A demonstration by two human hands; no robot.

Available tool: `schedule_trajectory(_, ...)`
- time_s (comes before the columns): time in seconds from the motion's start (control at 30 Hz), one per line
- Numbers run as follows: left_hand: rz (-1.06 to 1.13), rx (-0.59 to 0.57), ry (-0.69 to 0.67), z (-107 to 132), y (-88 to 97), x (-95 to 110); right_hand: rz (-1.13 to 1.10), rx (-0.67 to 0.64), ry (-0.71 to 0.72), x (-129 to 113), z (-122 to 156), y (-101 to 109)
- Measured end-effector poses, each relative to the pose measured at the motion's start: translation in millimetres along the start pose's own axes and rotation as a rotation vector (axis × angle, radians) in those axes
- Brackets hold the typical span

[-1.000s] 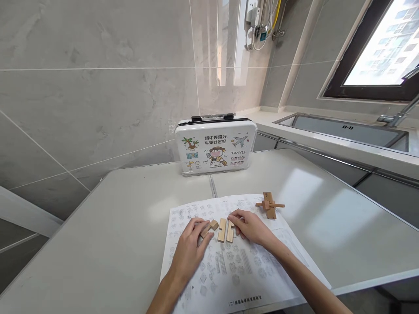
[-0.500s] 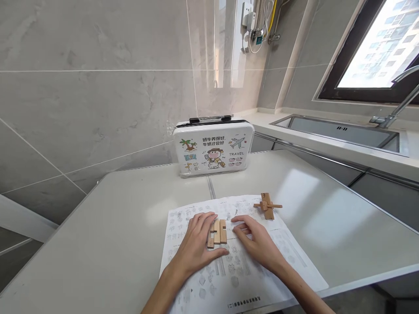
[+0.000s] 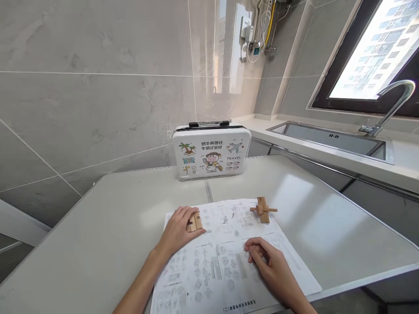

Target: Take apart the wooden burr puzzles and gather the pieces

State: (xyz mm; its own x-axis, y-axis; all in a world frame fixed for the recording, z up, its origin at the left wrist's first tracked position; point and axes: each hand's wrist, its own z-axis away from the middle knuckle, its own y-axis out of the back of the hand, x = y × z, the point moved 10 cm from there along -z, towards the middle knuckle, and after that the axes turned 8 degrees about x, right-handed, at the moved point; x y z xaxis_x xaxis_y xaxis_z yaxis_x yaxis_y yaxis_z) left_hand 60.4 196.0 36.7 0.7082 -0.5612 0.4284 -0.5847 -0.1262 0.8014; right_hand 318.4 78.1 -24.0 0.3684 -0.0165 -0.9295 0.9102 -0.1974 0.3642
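Several notched wooden puzzle pieces (image 3: 195, 221) lie side by side on the printed sheet (image 3: 216, 244), near its upper left edge. My left hand (image 3: 178, 229) is closed around them, with the fingers over the far and left side and the thumb along the near side, so part of them is hidden. Over the right half of the paper, my right hand (image 3: 266, 259) rests with its fingers curled together and nothing visible in them. Apart from both hands, an assembled cross-shaped wooden puzzle (image 3: 262, 209) sits at the sheet's upper right.
A white cartoon-printed case (image 3: 212, 152) stands upright at the back of the white table (image 3: 108, 231), close to the tiled wall. To the right are a counter with a sink (image 3: 330, 137) and a faucet (image 3: 389, 111), below a window.
My left hand has slid the wooden pieces left and away across the sheet. My right hand has drawn back toward me, and its fingers have curled shut.
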Motion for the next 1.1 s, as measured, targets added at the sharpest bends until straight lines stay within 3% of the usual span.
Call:
schedule_trajectory(0.1, -0.063, 0.052, 0.044, 5, 21.1, -35, -0.008, 0.022, 0.003, 0, -1, 2)
schedule_trajectory(0.23, -0.107, 0.081, 0.055, 10, 35.6, -60, -0.007, 0.044, 0.002, 3, -1, 3)
schedule_trajectory(0.43, -0.119, 0.092, 0.062, 13, 35.7, -63, 0.015, 0.039, 0.002, 9, 0, 3)
schedule_trajectory(0.6, -0.139, 0.168, 0.091, 16, 43.6, -62, -0.001, 0.056, 0.003, 6, 0, 5)
schedule_trajectory(0.7, -0.157, 0.216, 0.053, 17, 49.5, -49, -0.005, 0.056, 0.001, 6, 1, 5)
schedule_trajectory(0.83, -0.101, 0.263, -0.064, 11, 50.1, -8, 0.001, 0.052, -0.011, 9, 1, 4)
schedule_trajectory(0.97, 0.008, 0.086, -0.211, -2, 16.0, 44, 0.002, 0.062, -0.008, 7, 1, 5)
schedule_trajectory(1.1, 0.09, -0.117, -0.276, -7, -29.2, 80, -0.005, 0.081, 0.012, 3, 0, 7)
